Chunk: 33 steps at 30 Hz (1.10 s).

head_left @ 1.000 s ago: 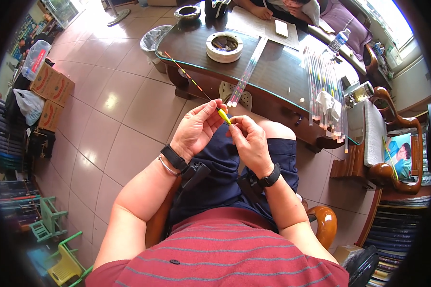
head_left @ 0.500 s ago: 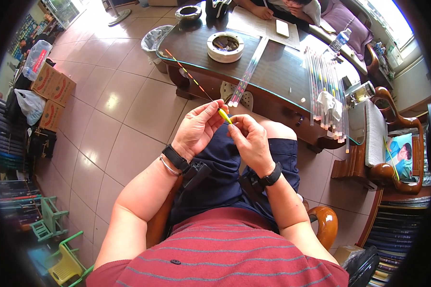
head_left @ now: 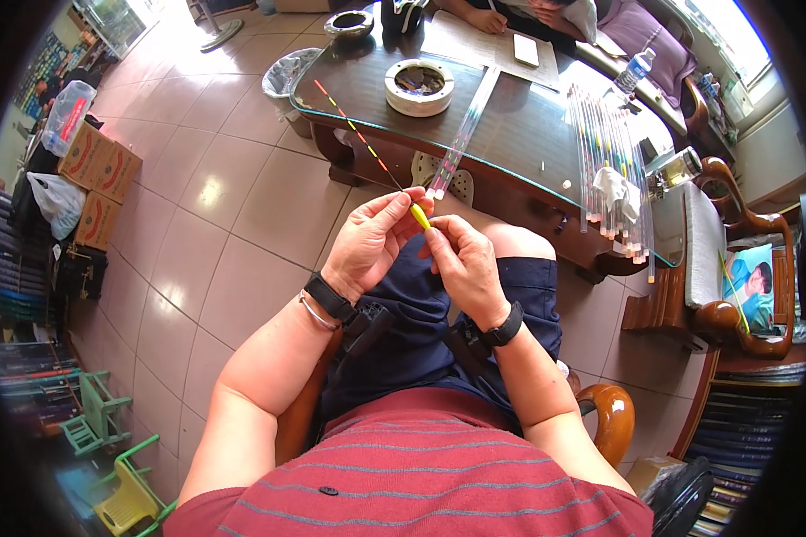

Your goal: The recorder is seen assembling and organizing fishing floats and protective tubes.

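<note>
Between my two hands, above my lap, is a fishing float with a yellow-green body (head_left: 421, 216) and a long thin tip banded in red, yellow and black. My left hand (head_left: 372, 237) pinches it where the tip meets the body, and the tip slants up and to the left. The fingers of my right hand (head_left: 464, 264) close on the lower end of the body; whatever lies below is hidden by them. Just beyond my fingertips, a clear narrow tube (head_left: 463, 134) with coloured bits inside juts over the edge of the glass-topped table (head_left: 349, 103).
A round white ashtray (head_left: 419, 88) stands on the table. Several clear tubes (head_left: 607, 161) lie at its right, beside a water bottle (head_left: 636, 70). Across the table a person's hand (head_left: 491, 21) holds a pen over paper. Left are a bin (head_left: 288, 76) and cardboard boxes (head_left: 101, 161).
The float's tip has swung slightly to the right and stands a bit steeper. Both hands keep their grip at nearly the same place.
</note>
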### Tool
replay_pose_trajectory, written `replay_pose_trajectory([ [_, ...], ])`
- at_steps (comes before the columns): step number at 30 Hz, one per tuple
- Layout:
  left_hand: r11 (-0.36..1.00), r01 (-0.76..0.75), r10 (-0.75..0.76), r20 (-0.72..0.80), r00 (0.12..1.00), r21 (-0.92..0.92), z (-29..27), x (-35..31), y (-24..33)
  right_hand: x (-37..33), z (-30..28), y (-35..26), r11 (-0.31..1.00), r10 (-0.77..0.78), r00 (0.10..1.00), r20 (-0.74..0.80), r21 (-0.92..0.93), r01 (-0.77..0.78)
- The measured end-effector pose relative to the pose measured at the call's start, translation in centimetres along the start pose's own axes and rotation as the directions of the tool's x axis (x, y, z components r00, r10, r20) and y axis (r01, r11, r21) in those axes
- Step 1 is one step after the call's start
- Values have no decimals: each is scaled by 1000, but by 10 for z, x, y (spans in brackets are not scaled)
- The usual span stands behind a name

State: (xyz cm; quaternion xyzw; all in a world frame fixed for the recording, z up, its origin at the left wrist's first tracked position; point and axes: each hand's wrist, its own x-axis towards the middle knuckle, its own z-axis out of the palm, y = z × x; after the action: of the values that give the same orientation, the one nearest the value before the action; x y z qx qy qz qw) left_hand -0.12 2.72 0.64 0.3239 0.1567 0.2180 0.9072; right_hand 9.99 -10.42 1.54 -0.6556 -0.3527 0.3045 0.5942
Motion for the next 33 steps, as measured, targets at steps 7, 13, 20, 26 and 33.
replay_pose_trajectory([
  [7,999,2,-1,18,1000,-35,2,0,2,-1,-2,-1,999,-5,1000,3,33,5],
  [13,997,-56,58,-42,997,50,-11,3,-4,-3,-2,-2,1000,-11,1000,17,-1,11],
  [20,995,-65,69,-48,996,78,-9,3,-1,0,-9,-3,937,146,958,245,276,-214],
  [26,995,-54,58,-47,997,83,-7,2,-2,1,-10,-9,941,179,964,196,252,-226],
  [33,989,-59,67,-50,997,132,-9,3,-5,4,-10,-3,999,16,997,79,-36,-13],
])
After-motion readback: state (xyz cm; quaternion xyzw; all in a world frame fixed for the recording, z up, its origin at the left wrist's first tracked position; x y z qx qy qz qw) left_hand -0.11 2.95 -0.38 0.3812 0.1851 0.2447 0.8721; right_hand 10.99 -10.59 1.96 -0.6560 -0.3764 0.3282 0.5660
